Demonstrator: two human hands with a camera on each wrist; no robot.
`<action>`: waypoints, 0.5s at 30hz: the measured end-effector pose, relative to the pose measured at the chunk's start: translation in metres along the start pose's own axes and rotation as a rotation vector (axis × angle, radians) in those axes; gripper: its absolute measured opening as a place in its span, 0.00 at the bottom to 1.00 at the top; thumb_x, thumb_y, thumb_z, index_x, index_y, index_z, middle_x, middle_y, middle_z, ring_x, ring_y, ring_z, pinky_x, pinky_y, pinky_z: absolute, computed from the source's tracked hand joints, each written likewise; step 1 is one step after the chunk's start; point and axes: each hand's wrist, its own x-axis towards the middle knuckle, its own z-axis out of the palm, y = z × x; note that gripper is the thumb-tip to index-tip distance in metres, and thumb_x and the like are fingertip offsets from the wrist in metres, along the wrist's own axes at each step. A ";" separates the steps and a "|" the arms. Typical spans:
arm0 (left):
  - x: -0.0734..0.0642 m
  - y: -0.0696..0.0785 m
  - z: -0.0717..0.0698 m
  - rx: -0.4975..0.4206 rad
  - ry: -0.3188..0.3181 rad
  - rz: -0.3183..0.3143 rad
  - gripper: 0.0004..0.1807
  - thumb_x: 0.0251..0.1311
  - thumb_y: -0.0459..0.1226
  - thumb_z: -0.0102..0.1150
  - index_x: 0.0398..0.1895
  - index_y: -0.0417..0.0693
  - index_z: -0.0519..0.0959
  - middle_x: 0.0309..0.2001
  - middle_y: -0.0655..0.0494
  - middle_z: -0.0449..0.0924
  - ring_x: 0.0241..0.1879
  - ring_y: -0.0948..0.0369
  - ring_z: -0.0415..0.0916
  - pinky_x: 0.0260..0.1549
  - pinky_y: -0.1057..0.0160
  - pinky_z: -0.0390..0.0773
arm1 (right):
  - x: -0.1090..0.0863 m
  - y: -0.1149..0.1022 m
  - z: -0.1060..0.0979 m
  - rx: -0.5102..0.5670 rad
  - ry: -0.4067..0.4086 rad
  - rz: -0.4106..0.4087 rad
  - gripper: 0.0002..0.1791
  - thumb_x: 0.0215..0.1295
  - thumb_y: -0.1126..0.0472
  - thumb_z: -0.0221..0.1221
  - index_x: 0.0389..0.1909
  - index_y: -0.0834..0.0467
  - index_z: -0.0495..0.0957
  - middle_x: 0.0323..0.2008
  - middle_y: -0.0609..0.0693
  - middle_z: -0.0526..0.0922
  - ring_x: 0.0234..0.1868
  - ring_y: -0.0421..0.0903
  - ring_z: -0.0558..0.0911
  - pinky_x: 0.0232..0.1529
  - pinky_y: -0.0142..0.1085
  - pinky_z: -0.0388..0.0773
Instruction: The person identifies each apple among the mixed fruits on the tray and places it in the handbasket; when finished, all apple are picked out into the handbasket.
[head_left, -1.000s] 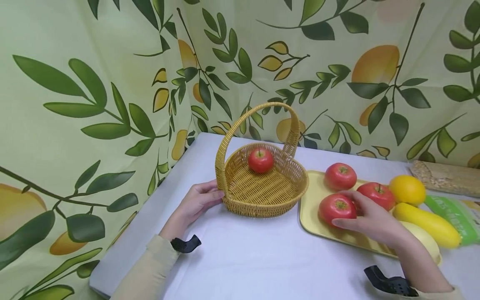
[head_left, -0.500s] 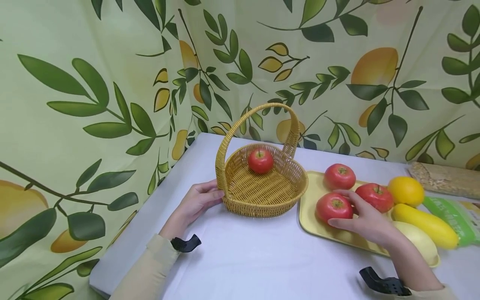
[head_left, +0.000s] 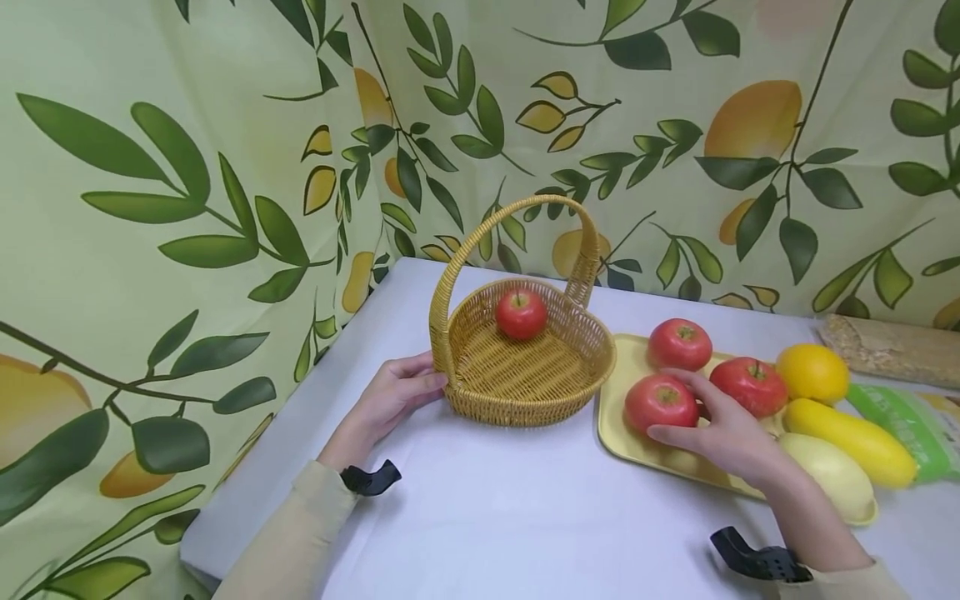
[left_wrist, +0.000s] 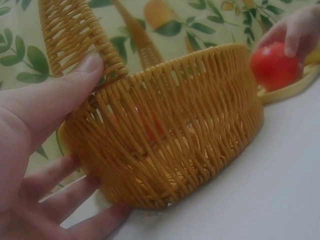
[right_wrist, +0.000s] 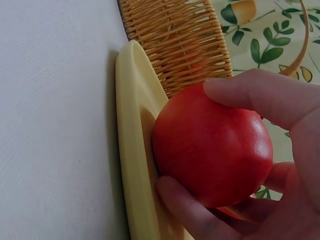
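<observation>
A woven wicker basket (head_left: 525,410) with a tall arched handle stands on the table, one red apple (head_left: 521,314) inside it. My left hand (head_left: 386,404) holds the basket's left side; in the left wrist view its thumb lies at the foot of the handle and the fingers touch the woven wall. My right hand (head_left: 723,425) grips another red apple (head_left: 660,403) over the front left of a yellow tray (head_left: 617,417). Thumb and fingers curl round this apple (right_wrist: 212,145) in the right wrist view. Its underside is hidden in the head view.
The tray also bears two red apples (head_left: 679,343), an orange (head_left: 813,373), a long yellow fruit (head_left: 851,440) and a pale yellow fruit (head_left: 828,475). A green packet (head_left: 900,429) and a brown bag (head_left: 892,346) lie at the right. Leaf-patterned cloth (head_left: 637,83) hangs behind.
My right hand has moved slightly left with the apple in its grip, away from the apple behind it. The left hand keeps its place on the basket.
</observation>
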 end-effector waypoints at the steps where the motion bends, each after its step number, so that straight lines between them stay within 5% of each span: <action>1: 0.001 0.001 0.000 -0.001 0.000 0.000 0.31 0.64 0.28 0.65 0.68 0.25 0.68 0.69 0.31 0.68 0.64 0.42 0.73 0.60 0.51 0.79 | 0.000 -0.001 0.000 -0.001 0.002 0.000 0.54 0.60 0.41 0.72 0.80 0.51 0.53 0.68 0.70 0.66 0.63 0.70 0.69 0.52 0.68 0.77; 15: -0.001 0.002 0.002 -0.008 0.009 -0.012 0.30 0.64 0.26 0.63 0.68 0.24 0.67 0.69 0.30 0.67 0.60 0.49 0.78 0.59 0.52 0.79 | -0.002 -0.007 0.006 -0.012 0.010 -0.004 0.55 0.59 0.41 0.72 0.81 0.50 0.53 0.69 0.69 0.67 0.64 0.68 0.70 0.54 0.68 0.76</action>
